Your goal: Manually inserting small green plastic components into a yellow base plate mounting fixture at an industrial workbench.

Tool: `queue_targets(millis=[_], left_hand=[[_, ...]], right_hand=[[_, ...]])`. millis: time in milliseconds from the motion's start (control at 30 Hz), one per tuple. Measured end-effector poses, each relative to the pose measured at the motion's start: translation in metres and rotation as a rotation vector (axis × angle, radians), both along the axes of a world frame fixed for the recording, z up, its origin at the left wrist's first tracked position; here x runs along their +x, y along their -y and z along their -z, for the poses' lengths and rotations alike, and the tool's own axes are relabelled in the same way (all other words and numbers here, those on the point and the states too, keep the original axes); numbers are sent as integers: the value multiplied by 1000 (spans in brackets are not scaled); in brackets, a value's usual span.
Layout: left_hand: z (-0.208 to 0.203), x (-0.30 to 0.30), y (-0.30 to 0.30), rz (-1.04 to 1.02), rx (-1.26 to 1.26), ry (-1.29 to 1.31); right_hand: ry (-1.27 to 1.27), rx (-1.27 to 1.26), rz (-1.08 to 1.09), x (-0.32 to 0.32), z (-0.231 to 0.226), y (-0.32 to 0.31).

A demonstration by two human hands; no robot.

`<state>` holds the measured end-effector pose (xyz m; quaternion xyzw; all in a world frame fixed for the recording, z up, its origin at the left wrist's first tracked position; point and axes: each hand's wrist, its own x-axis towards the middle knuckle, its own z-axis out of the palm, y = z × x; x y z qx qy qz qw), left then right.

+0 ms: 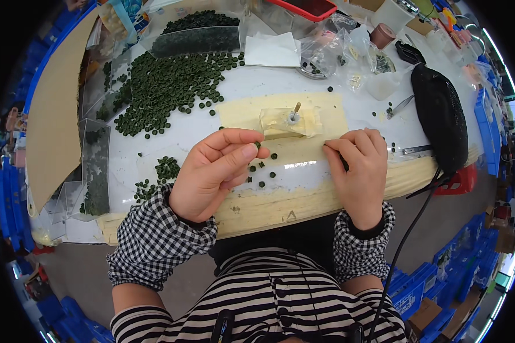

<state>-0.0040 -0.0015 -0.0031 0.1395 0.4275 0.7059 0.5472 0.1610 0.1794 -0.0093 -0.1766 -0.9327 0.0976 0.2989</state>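
My left hand is closed, its thumb and forefinger pinching a small dark green disc with a notched edge. Across from it, my right hand has curled fingers with the thumb against them. Something dark shows between that thumb and the fingers, mostly hidden, so I cannot tell what it is. Beyond and between both hands, a tape-wrapped block sits on the table with a thin brass-coloured pin standing up from it. Several loose green discs lie just right of my left hand.
A large heap of green discs covers the back left, beside clear trays. A smaller pile lies by my left wrist. Tweezers, a black mesh-covered object and its cable stand right. White paper and plastic bags lie behind.
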Motion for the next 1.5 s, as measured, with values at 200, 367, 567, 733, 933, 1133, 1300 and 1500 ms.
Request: queue_targets(millis=[200, 367, 567, 733, 933, 1133, 1300, 1500], left_hand=[[0, 3, 1, -22, -10, -53], [-2, 9, -2, -50, -35, -178], [-5, 12, 0, -74, -21, -260], [-7, 13, 0, -76, 27, -285], [-6, 15, 1, -94, 81, -332], [-3, 14, 3, -118, 45, -360], [-2, 13, 3, -116, 19, -415], [-7, 13, 2, -134, 28, -303]], right_hand=[[-34, -186, -21, -4, -1, 4], [-322, -609, -128, -10, -10, 30], [-414, -994, -302, -24, -7, 48], [-401, -1120, -337, -26, -8, 48], [-405, -1205, -333, -29, -5, 53], [-408, -1243, -362, -30, -2, 58], [-414, -1214, -353, -31, -2, 58], [-439, -998, -345, -32, -1, 60]])
